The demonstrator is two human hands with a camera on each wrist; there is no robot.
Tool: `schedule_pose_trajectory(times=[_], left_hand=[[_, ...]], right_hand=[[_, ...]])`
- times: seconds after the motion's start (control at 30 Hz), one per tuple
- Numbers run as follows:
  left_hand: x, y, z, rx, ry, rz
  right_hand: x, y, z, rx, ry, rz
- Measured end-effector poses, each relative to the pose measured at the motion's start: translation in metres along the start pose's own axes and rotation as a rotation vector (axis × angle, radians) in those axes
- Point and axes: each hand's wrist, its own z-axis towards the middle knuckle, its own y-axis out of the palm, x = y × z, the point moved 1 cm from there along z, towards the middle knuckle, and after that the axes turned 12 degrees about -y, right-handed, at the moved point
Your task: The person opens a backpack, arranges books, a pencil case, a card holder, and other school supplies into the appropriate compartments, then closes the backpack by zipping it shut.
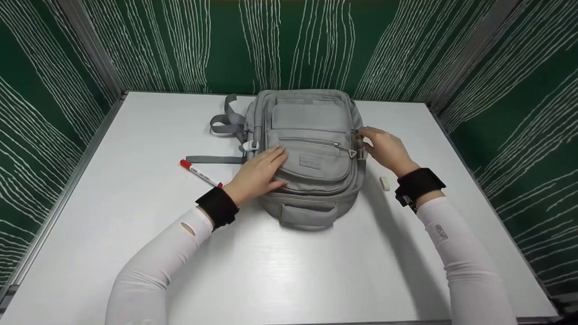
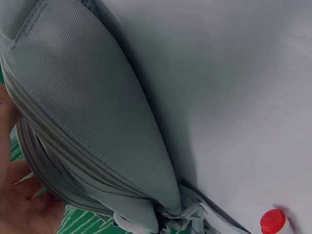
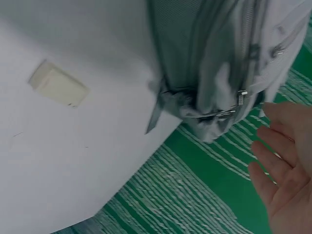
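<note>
We have a grey fabric backpack (image 1: 311,155) lying front up on the white, smooth tabletop (image 1: 271,262), its grey padded handle (image 1: 309,215) at 6 o'clock. At 8 o'clock the left hand (image 1: 259,174) rests on it, fingers extended; if that touch slips, we think the bag could pivot or slide. At 3 o'clock the right hand (image 1: 386,146) is at the bag's side, lower fingers loosely spread; we cannot tell whether its foremost fingertips pinch anything. A poor purchase there could lose whatever they seek, and a hard tug could drag the bag round. The white marker with red ends (image 1: 201,173), at 9 o'clock, lies close by the left wrist: a swinging forearm could roll it. The right wrist could likewise brush aside the cream rectangular block (image 1: 384,183) at 4 o'clock.
</note>
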Motion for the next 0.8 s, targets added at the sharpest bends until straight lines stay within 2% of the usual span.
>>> schedule_pose_trajectory(times=[0.13, 0.37, 0.53, 0.8], left_hand=[[0.000, -0.001, 0.007, -0.045, -0.022, 0.027], [-0.001, 0.001, 0.009, -0.062, -0.050, 0.054], [-0.002, 0.005, 0.009, -0.069, -0.066, 0.061], [-0.004, 0.007, 0.008, -0.045, -0.057, 0.049]], right_hand=[[0.010, 0.009, 0.011, -0.010, 0.018, -0.050], [0.019, 0.021, 0.027, -0.005, 0.007, -0.141], [0.021, 0.026, 0.031, 0.049, 0.012, -0.188], [0.022, 0.031, 0.027, 0.132, 0.035, -0.202]])
